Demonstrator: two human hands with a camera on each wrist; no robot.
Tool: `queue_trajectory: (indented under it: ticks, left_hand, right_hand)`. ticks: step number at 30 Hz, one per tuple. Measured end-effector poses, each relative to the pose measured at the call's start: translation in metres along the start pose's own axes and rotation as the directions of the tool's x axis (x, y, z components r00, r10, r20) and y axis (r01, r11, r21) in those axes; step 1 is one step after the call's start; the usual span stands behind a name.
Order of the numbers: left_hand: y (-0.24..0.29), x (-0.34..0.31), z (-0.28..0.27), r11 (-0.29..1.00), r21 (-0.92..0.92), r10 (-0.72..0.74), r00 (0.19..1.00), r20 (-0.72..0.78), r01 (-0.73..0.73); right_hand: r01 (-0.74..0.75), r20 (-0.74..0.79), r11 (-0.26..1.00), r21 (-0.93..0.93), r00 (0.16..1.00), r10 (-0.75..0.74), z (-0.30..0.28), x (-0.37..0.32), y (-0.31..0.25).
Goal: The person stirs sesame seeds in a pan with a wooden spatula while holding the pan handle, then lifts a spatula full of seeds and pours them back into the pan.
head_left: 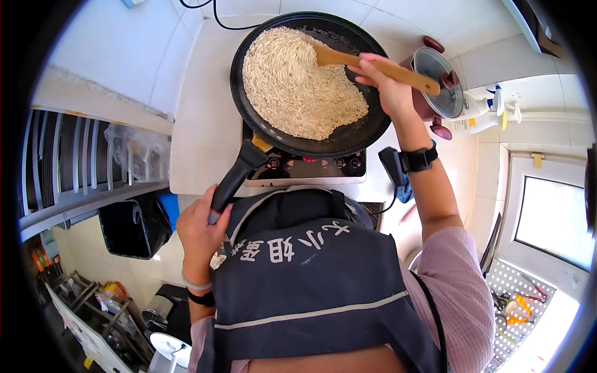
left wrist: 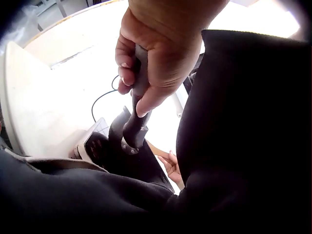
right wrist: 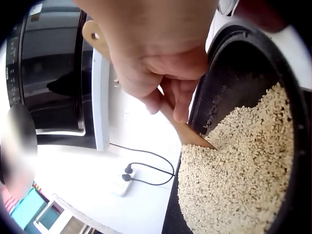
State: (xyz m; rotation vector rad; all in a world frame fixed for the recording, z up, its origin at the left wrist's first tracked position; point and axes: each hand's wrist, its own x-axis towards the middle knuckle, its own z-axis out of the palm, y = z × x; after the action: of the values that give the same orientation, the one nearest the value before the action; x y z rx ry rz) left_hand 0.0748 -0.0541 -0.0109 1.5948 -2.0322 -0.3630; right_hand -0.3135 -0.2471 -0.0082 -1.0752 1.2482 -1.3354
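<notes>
A black frying pan (head_left: 357, 133) holds a wide heap of small pale grains (head_left: 292, 87), which look like sesame seeds. My left hand (head_left: 202, 227) grips the pan's black handle (head_left: 233, 183) close to the apron, its fingers wrapped round it in the left wrist view. Over the pan's right side, my right hand (head_left: 388, 90) holds a wooden spatula (head_left: 336, 57) by its shaft, the handle end sticking out past the wrist. In the right wrist view the blade of the spatula (right wrist: 190, 138) is partly sunk in the grains, and bare pan shows beside it.
Beneath the pan is an induction cooker (head_left: 323, 166) with a red display. To the right stand a pot with a glass lid (head_left: 444, 102) and spray bottles (head_left: 488, 109). A black bin (head_left: 134, 230) is at lower left. Cords run to a power socket (right wrist: 123, 181).
</notes>
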Motion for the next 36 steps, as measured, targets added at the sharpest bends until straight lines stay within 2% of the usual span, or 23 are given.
queue_trajectory:
  ticks: [2, 3, 4, 6, 7, 9, 10, 12, 14, 16, 20, 22, 23, 24, 26, 28, 29, 30, 32, 33, 34, 36]
  left_hand:
    - [0.000, -0.001, 0.000, 1.000, 0.006, -0.010, 1.000, -0.001, 0.010]
    - [0.000, -0.001, 0.000, 1.000, 0.011, -0.010, 1.000, 0.001, 0.010]
    - [0.000, -0.001, 0.000, 1.000, 0.011, -0.014, 1.000, 0.003, 0.013]
    - [0.000, -0.001, 0.001, 1.000, -0.005, -0.018, 1.000, -0.006, 0.018]
    - [0.000, -0.001, 0.001, 1.000, -0.006, -0.019, 1.000, -0.004, 0.018]
    - [0.000, -0.002, 0.002, 1.000, -0.011, -0.008, 1.000, -0.019, 0.008]
    - [0.000, -0.001, 0.002, 1.000, -0.013, -0.010, 1.000, -0.017, 0.009]
    - [0.001, -0.001, 0.002, 1.000, -0.012, -0.027, 1.000, -0.010, 0.027]
    - [0.000, -0.001, 0.003, 1.000, -0.009, -0.013, 1.000, -0.025, 0.013]
    - [0.000, -0.001, 0.004, 1.000, -0.005, 0.004, 0.999, -0.039, -0.004]
    - [-0.002, -0.001, 0.004, 1.000, -0.021, -0.012, 1.000, -0.025, 0.012]
    - [-0.003, -0.002, 0.004, 0.999, -0.034, -0.020, 0.999, -0.025, 0.019]
    - [-0.002, -0.002, 0.004, 0.999, -0.039, -0.025, 0.999, -0.022, 0.024]
    - [-0.001, -0.002, 0.003, 0.999, -0.046, -0.030, 0.999, -0.020, 0.029]
    - [0.000, -0.001, 0.002, 0.999, -0.040, -0.024, 0.999, -0.024, 0.023]
    - [0.000, -0.001, 0.002, 0.999, -0.037, -0.024, 0.999, -0.032, 0.023]
    - [-0.001, -0.001, 0.002, 0.999, -0.036, -0.020, 0.999, -0.030, 0.019]
    - [-0.001, -0.001, 0.002, 0.999, -0.035, -0.017, 0.999, -0.027, 0.016]
    - [0.000, 0.000, 0.002, 1.000, -0.023, -0.019, 0.999, -0.041, 0.018]
    - [0.000, 0.001, 0.002, 1.000, -0.010, -0.008, 0.999, -0.051, 0.008]
    - [0.000, 0.002, 0.003, 1.000, -0.015, 0.001, 0.999, -0.045, -0.002]
    - [0.000, 0.003, 0.001, 1.000, -0.015, -0.016, 0.999, -0.047, 0.015]
  right_hand:
    - [0.257, 0.252, 0.901, -0.348, 0.952, -0.175, 0.000, -0.020, -0.005]
    - [0.398, 0.363, 0.873, -0.283, 0.887, -0.286, 0.002, -0.031, -0.010]
    - [0.394, 0.364, 0.874, -0.283, 0.888, -0.282, 0.001, -0.040, -0.015]
    - [0.567, 0.631, 0.754, -0.331, 0.727, -0.270, -0.008, -0.059, -0.030]
    - [0.565, 0.630, 0.755, -0.332, 0.729, -0.268, -0.009, -0.067, -0.042]
    - [0.716, 0.775, 0.591, -0.371, 0.589, -0.227, -0.008, -0.084, -0.072]
    - [0.715, 0.775, 0.592, -0.372, 0.590, -0.225, -0.009, -0.092, -0.082]
    - [0.696, 0.735, 0.554, -0.457, 0.646, -0.206, -0.014, -0.105, -0.095]
    - [0.704, 0.720, 0.536, -0.466, 0.654, -0.233, -0.020, -0.113, -0.097]
    - [0.570, 0.622, 0.686, -0.451, 0.753, -0.217, -0.015, -0.124, -0.103]
    - [0.597, 0.609, 0.684, -0.418, 0.743, -0.276, 0.015, -0.116, -0.062]
    - [0.514, 0.465, 0.709, -0.483, 0.837, -0.290, 0.026, -0.106, -0.043]
    - [0.588, 0.450, 0.608, -0.533, 0.806, -0.385, 0.025, -0.095, -0.035]
    - [0.511, 0.359, 0.698, -0.502, 0.857, -0.370, 0.022, -0.087, -0.025]
    - [0.466, 0.256, 0.681, -0.565, 0.883, -0.393, 0.016, -0.073, -0.024]
    - [0.482, 0.220, 0.572, -0.664, 0.857, -0.467, 0.004, -0.062, -0.026]
    - [0.475, 0.200, 0.559, -0.680, 0.853, -0.482, -0.001, -0.061, -0.034]
    - [0.491, 0.160, 0.606, -0.626, 0.841, -0.516, -0.009, -0.056, -0.036]
    - [0.417, 0.094, 0.584, -0.696, 0.860, -0.502, -0.023, -0.055, -0.049]
    - [0.478, 0.144, 0.527, -0.703, 0.821, -0.553, -0.024, -0.053, -0.057]
    - [0.470, 0.135, 0.524, -0.710, 0.822, -0.554, -0.028, -0.048, -0.055]
    - [0.567, 0.273, 0.435, -0.699, 0.774, -0.571, -0.032, -0.032, -0.045]
